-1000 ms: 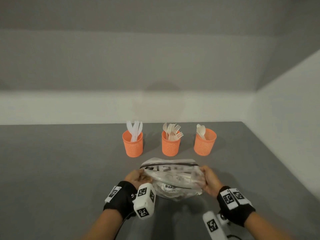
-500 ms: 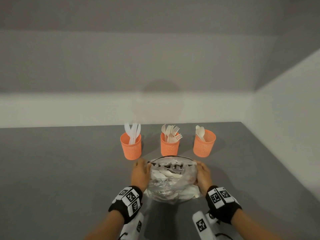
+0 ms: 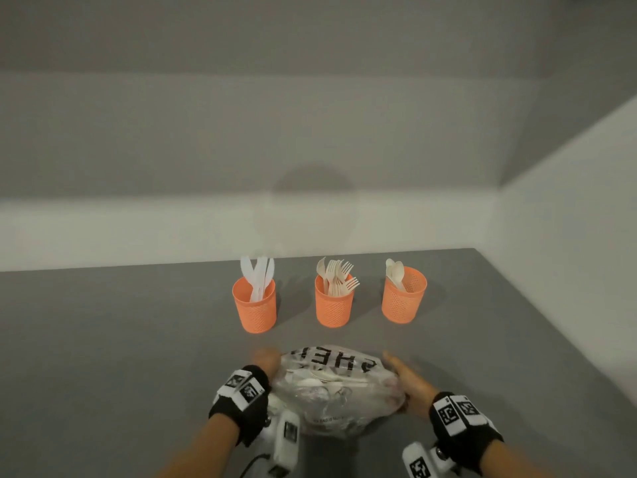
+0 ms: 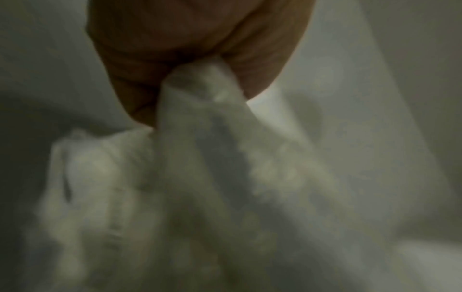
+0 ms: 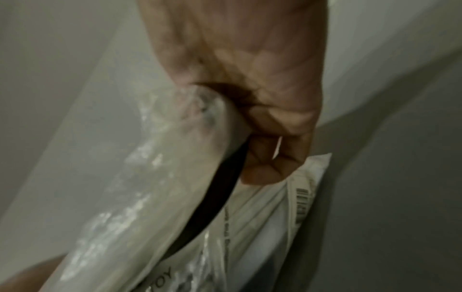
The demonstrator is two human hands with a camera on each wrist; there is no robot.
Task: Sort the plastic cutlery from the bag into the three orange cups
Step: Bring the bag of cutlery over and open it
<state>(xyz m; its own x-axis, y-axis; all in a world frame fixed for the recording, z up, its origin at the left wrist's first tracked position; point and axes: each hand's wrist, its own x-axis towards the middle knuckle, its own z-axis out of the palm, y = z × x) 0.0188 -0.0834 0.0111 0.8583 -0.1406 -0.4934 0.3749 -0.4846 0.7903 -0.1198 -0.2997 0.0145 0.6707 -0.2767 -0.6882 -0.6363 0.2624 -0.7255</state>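
Gripping cutlery-filled bag (image 3: 336,391); cups (image 3: 333,307) hold cutlery.

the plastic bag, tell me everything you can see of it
The plastic bag is clear, crinkled film with black block lettering along its far edge and small print lower down. Pale cutlery shows through it. It lies on the gray table, in front of the three orange cups. The left hand pinches one end, the right hand grips the other by a dark strip.
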